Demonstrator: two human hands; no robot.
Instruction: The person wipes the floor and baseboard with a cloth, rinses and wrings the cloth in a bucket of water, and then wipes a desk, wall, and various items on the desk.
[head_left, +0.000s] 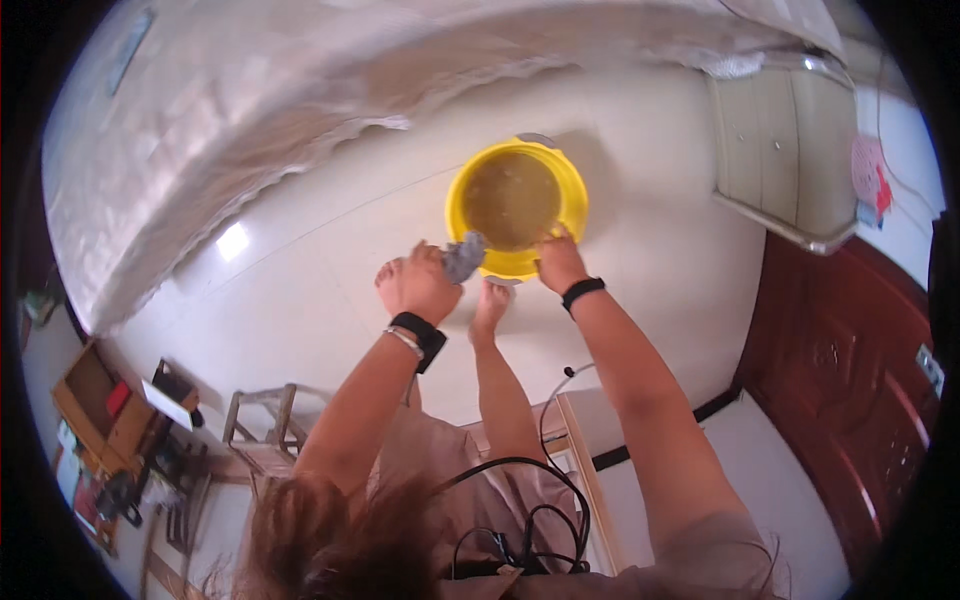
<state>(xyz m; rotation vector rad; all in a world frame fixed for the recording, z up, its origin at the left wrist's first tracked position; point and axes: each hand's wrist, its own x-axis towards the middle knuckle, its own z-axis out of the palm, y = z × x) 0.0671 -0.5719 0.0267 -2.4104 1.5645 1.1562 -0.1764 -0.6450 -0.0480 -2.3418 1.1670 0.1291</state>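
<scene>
A round yellow bucket (574,195) stands on the pale floor in front of my feet, with murky brown water (512,200) inside. A bunched grey cloth (464,257) sticks out of my left hand (424,287), which is closed around it at the bucket's near left edge. On the near right rim, my right hand (560,262) grips the bucket, fingers curled over its edge. Black bands circle both wrists.
A bed with a pale, ruffled cover (330,90) spans the far left. A light cabinet (770,150) stands far right, above a dark red door (840,380). A wooden stool (265,425) is near left. Black cables (540,515) hang over my lap.
</scene>
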